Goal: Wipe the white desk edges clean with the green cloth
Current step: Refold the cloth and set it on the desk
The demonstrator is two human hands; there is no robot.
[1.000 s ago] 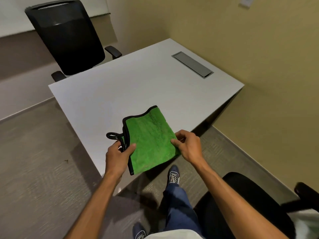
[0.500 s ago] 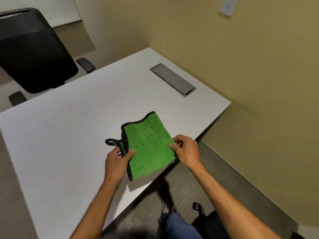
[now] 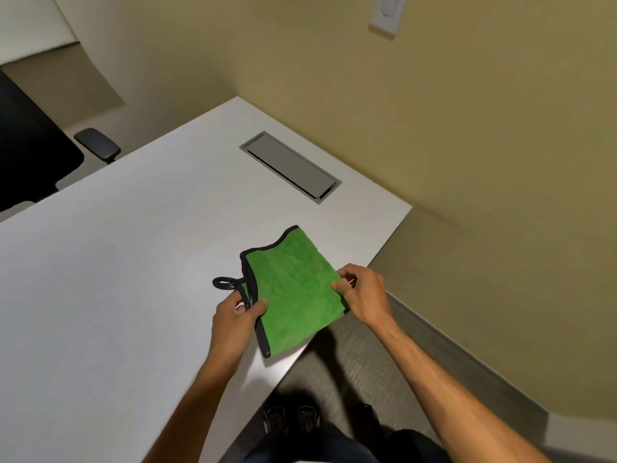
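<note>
A folded green cloth [image 3: 293, 289] with black trim and a black hanging loop is held flat just above the white desk [image 3: 117, 279], near the desk's right-hand edge. My left hand [image 3: 235, 320] pinches the cloth's black-trimmed left side beside the loop. My right hand [image 3: 362, 292] grips the cloth's right side, out past the desk edge. The cloth's near corner overhangs that edge.
A grey cable hatch [image 3: 290, 167] is set into the desk near the yellow wall [image 3: 467, 145]. A black office chair [image 3: 33, 152] stands beyond the desk's far left side. Carpet and my shoes [image 3: 290, 417] lie below the desk edge. A wall switch plate [image 3: 387, 15] is at the top right.
The view has moved forward and rightward over the desk. Both hands keep their grip on the cloth, which now sits closer to the desk's right-hand edge.
</note>
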